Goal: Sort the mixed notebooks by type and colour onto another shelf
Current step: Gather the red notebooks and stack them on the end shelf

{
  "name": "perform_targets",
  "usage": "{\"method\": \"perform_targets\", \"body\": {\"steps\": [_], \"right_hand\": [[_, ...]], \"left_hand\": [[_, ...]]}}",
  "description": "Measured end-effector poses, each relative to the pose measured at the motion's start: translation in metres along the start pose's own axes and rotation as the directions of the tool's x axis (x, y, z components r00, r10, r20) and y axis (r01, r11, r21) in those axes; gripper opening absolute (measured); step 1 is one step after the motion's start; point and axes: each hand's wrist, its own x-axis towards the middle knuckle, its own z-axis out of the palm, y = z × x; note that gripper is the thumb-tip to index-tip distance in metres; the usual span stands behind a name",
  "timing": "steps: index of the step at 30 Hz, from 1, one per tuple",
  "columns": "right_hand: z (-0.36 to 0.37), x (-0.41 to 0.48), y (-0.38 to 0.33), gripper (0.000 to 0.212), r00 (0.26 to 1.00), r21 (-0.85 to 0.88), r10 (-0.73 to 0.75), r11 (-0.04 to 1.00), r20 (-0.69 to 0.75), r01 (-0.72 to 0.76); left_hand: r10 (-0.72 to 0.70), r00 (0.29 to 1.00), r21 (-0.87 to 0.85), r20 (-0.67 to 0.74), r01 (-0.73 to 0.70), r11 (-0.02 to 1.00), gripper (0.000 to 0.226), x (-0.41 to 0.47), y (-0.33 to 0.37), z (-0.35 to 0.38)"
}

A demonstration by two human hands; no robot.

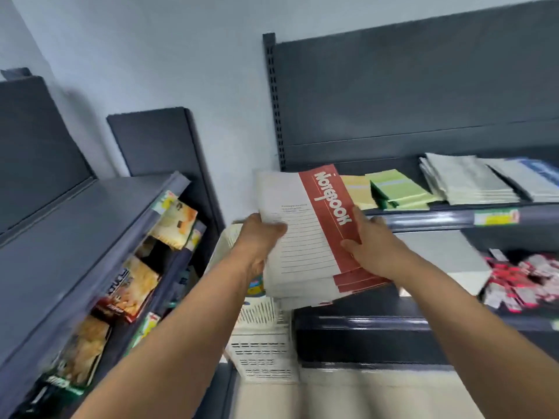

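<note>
Fingers (273, 228) of left hand (257, 240) curled round left edge of red-and-white notebook stack (302, 237); right hand (373, 246) grips red spine side. Stack held in air, just left of and in front of green notebooks (399, 192) on shelf (423, 220). Judgement: thin softcovers, moderately heavy together, floppy, covers likely slippery; lower ones fanned out. Best hold: both long edges, thumbs on top, squeezed square.

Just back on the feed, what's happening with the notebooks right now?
A person holds a stack of red-and-white notebooks in both hands: the left hand at its white edge, the right hand at the red strip. The stack is in the air before the shelf, where a yellow pile, a green pile and a grey pile already lie.
</note>
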Motion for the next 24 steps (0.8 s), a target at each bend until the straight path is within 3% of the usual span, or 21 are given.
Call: {"method": "perform_targets", "body": {"steps": [8,14,24], "right_hand": [[-0.150,-0.079,0.209,0.071,0.929,-0.026,0.303,0.949,-0.212,-0.316],[-0.239,-0.132,0.330,0.067,0.845,0.024,0.444,0.888,-0.298,-0.458],[-0.313,-0.119,0.445,0.066,0.771,0.119,0.540,0.837,-0.338,-0.534]], "left_hand": [[0.049,0.900,0.101,0.433,-0.103,0.990,0.039,-0.060,0.014,0.265],[0.045,0.856,0.122,0.516,-0.126,0.984,0.040,-0.105,0.016,0.434],[0.055,0.805,0.155,0.591,-0.180,0.972,0.038,-0.096,0.026,0.593]]}}
